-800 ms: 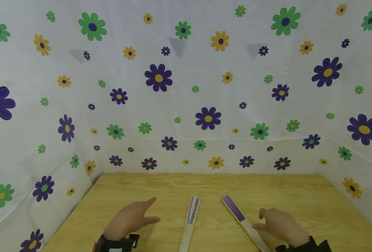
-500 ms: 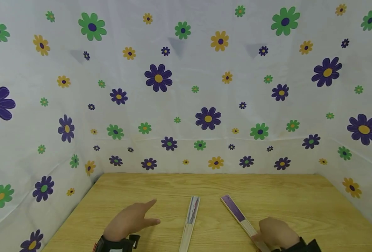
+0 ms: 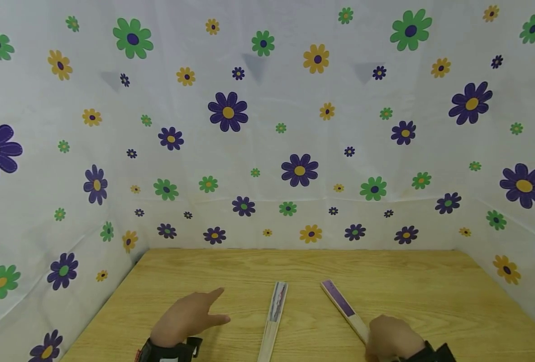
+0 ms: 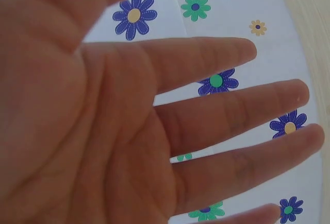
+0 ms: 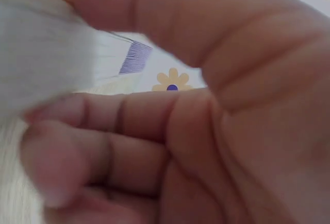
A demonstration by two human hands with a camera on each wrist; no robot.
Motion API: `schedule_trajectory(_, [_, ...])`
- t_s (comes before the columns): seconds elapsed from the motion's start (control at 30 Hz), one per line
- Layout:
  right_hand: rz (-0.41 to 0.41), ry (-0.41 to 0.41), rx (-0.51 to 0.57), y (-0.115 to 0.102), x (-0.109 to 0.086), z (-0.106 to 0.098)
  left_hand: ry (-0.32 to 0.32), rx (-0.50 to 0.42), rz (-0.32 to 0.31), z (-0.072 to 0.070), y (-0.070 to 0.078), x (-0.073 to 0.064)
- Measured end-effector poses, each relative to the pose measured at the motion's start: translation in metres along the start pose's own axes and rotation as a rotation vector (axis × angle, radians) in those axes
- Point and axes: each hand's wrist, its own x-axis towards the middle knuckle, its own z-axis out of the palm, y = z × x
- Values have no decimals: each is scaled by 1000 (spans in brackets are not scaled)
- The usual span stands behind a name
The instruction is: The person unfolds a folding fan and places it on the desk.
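Two folded hand fans with pale wooden ribs lie on the table in the head view. The purple folding fan (image 3: 340, 300) slants down to the right, and my right hand (image 3: 391, 337) grips its lower end. Seen from the right wrist, thumb and curled fingers pinch the wooden ribs (image 5: 46, 54), with the striped purple leaf beyond. Near the middle, the grey-patterned folding fan (image 3: 277, 301) has its lower end cut off by the frame. To its left my left hand (image 3: 186, 318) is apart from it, fingers spread and holding nothing, as the left wrist view confirms.
The wooden table (image 3: 231, 266) is bordered at the back and both sides by a white flower-printed cloth (image 3: 267, 151). A dark band is worn on each wrist.
My right hand has come down and left onto the purple fan's lower end and taken hold of it. The fan's top has shifted slightly right. My left hand has hardly moved.
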Motion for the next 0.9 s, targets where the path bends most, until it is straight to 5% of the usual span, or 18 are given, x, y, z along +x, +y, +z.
schedule_trajectory(0.2, [-116, 66, 53, 4, 0, -9, 38, 96, 106, 16, 19, 8])
schedule_trajectory(0.37, [-269, 179, 62, -4, -15, -26, 213, 160, 306, 41, 51, 18])
schedule_trajectory(0.43, [-309, 234, 39, -15, -27, -35, 211, 3, 374, 50, 70, 20])
schedule_trajectory(0.57, [-269, 361, -20, -47, -51, -49, 74, -607, 401, 63, 109, 20])
schedule_trajectory(0.67, [-221, 433, -47, -71, -61, -55, 57, -988, 377, 64, 135, 24])
schedule_trajectory(0.8, [-239, 495, -30, -89, -62, -56, 121, -1187, 395, 62, 153, 34])
schedule_trajectory(0.9, [-288, 493, 71, -88, -54, -55, 85, -1240, 389, 64, 147, 40])
